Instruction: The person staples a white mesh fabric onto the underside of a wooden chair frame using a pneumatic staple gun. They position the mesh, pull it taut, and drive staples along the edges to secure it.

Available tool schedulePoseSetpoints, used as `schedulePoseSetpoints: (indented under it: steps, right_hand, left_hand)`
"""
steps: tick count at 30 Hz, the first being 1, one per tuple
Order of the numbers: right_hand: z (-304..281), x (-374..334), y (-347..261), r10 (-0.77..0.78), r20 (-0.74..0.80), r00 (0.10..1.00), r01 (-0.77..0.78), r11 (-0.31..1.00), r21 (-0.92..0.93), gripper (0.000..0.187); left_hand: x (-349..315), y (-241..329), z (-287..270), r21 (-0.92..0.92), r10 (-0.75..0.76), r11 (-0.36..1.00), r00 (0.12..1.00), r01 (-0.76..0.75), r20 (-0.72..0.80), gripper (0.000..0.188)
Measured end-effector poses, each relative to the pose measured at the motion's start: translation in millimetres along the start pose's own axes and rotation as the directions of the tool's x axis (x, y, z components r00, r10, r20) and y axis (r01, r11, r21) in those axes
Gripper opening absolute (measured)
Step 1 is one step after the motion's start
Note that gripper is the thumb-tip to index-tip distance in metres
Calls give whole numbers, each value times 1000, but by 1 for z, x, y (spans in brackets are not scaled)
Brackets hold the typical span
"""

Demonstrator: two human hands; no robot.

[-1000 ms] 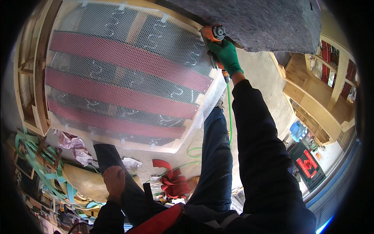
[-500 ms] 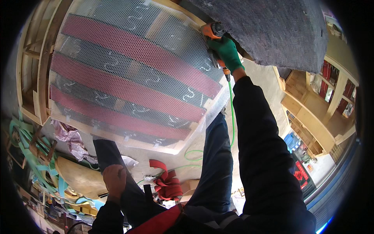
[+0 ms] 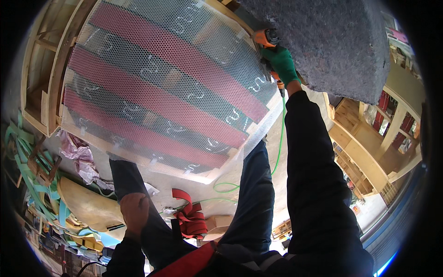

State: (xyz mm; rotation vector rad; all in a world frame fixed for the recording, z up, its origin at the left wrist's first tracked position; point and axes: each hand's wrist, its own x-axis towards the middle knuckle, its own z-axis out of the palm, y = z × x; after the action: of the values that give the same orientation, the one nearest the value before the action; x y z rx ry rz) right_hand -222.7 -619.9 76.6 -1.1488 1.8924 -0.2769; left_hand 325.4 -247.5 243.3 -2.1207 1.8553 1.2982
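My right hand, in a green glove, is closed round an orange and black air stapler with a green hose. The stapler sits at the far right edge of a wooden frame covered with white mesh. Red straps and wavy metal springs show through the mesh. A loose flap of mesh hangs over the frame's near right side. My bare left hand rests on my left thigh, away from the frame; its fingers are tucked from sight.
Thick grey felt lies just beyond the stapler. The green hose runs down to the floor. A red webbing coil lies between my legs. Wooden frames stand at right, with green strips and pink crumpled sheeting at left.
The view has shifted slightly, so the frame, felt and right hand sit a little farther right. The stapler remains at the frame's edge; my left hand stays on my thigh.
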Motion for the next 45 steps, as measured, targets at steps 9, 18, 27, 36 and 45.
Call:
schedulePoseSetpoints:
  steps: [9,18,27,36,45]
  right_hand:
    - [27,20,-111,-83,145,986,69,992,104,37]
    - [97,64,-230,-144,135,980,161,979,-122,35]
    - [59,60,-155,-52,75,996,74,940,-333,28]
    - [44,78,-128,-105,129,986,150,897,-417,33]
    - [44,82,-130,-192,153,969,240,873,-425,34]
  left_hand:
    - [11,-5,-36,1,-3,1000,999,3,-37,14]
    - [62,-24,-62,-273,-18,962,1000,12,-17,11]
    - [513,96,-65,192,608,786,681,-587,-409,21]
    - [631,201,-64,581,722,621,673,-527,-161,9]
    - [648,197,-56,563,800,574,552,-595,-233,15]
